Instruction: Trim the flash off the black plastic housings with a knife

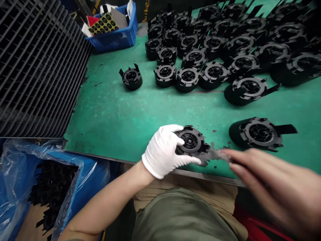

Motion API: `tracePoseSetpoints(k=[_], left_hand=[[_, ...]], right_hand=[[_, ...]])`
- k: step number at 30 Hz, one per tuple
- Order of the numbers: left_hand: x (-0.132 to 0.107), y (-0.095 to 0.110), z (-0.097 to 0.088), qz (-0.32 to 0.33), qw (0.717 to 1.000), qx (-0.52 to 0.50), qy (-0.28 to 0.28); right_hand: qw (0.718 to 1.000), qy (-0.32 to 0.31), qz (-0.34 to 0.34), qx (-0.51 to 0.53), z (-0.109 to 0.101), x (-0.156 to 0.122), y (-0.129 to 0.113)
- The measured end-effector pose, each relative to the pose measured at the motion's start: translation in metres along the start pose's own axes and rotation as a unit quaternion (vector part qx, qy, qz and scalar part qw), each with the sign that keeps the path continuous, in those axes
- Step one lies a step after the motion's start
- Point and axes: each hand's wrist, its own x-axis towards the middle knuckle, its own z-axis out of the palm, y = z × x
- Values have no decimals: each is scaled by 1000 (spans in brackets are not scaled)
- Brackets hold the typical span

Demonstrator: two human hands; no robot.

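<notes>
My left hand (164,150), in a white glove, grips a round black plastic housing (191,141) from its left side near the table's front edge. Thumb and fingers curl around the housing's rim, and its ringed face with a hub points up. My right hand (273,180) is bare and smeared by motion. Its thumb and fingers pinch a grey blade-like tool (213,154), whose tip meets or nearly meets the housing's lower right edge; blur hides its exact shape. Dark scraps (220,147) lie on the table beside it. Another black housing (260,133) rests just beyond my right hand.
Several rows of black housings (188,77) fill the back right of the green table (107,110). One housing (132,77) stands apart. A blue bin (112,40) holds labels, beside stacked dark grids (37,67). A plastic-lined blue crate (82,187) with black parts stands lower left.
</notes>
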Motion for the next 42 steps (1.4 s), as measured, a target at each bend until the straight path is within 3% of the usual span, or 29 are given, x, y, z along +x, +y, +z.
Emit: tracePoseSetpoints(k=[2, 4, 7, 10, 12, 17, 20, 30, 42], left_hand=[[-9, 15, 4, -1, 998, 50, 49], [-16, 26, 5, 11, 994, 78, 76], [-23, 34, 1, 8, 991, 96, 93], [-27, 28, -4, -14, 989, 107, 101], [-22, 18, -4, -19, 993, 94, 66], [6, -3, -1, -13, 991, 15, -133], [17, -2, -1, -42, 982, -11, -186], [15, 5, 0, -26, 991, -14, -129], [28, 18, -8, -68, 980, -15, -187]], right_hand=[[997, -2, -29, 71, 14, -9, -20], [998, 11, -40, 50, 23, -9, -27], [999, 23, -15, -39, 25, -3, -16], [998, 8, 15, -64, 19, -4, -4], [997, 6, 11, -81, 14, -6, -4], [992, -7, -7, -128, 7, -5, -19], [993, -1, -29, -118, 6, -1, -26], [991, -6, -30, -132, 6, 10, -29], [988, -30, -83, -129, -3, 10, -18]])
